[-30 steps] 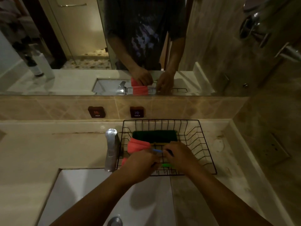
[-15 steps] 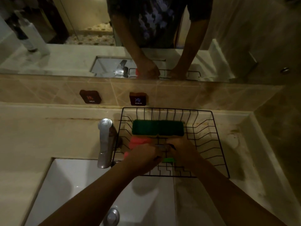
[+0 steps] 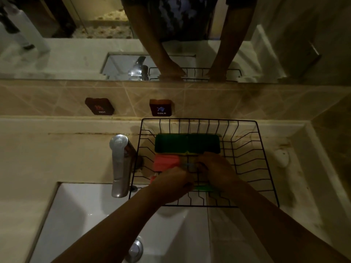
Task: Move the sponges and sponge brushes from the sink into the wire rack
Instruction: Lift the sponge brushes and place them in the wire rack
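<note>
The wire rack (image 3: 264, 152) sits on the counter (image 3: 57, 152) at its back edge, right of the tap (image 3: 119, 164) and partly over the sink (image 3: 79, 221). Inside it, two green sponges (image 3: 187, 143) lie side by side along the rack's far side; a pink sponge (image 3: 166, 161) lies just in front. Both hands – left (image 3: 173, 184), right (image 3: 218, 168) – are down in the rack, close together, fingers curled around a thin blue piece; the grip itself I cannot tell. A green strip (image 3: 204, 188) shows beneath them.
</note>
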{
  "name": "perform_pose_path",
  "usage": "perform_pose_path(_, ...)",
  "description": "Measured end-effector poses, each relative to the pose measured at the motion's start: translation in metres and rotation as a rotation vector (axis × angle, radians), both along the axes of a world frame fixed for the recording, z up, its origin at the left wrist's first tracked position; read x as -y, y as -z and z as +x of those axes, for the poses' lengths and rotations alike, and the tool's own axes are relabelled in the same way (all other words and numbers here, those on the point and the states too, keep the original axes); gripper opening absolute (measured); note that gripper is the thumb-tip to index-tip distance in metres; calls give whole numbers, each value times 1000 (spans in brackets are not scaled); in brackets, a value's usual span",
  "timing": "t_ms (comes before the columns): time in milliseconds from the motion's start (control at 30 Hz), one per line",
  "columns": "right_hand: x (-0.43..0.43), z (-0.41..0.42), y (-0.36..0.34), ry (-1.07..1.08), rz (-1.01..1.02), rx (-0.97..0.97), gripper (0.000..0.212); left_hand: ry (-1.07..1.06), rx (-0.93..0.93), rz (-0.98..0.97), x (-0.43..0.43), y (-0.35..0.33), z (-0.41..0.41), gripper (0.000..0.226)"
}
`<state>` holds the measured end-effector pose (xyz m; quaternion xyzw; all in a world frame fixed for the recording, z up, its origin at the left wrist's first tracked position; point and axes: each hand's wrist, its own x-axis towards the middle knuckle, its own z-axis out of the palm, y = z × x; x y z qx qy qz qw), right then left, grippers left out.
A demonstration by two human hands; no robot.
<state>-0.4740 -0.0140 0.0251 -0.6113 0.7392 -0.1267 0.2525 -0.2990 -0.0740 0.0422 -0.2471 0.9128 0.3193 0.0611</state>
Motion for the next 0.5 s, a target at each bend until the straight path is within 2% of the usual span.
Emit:
perform_pose_path(267, 7, 0, -3, -84, 15, -126, 21, -54, 60, 24, 0, 11, -5, 22)
perform_pose_path(500, 5, 2, -3, -40, 39, -82, 15, -42, 100, 46, 1, 15, -7, 20)
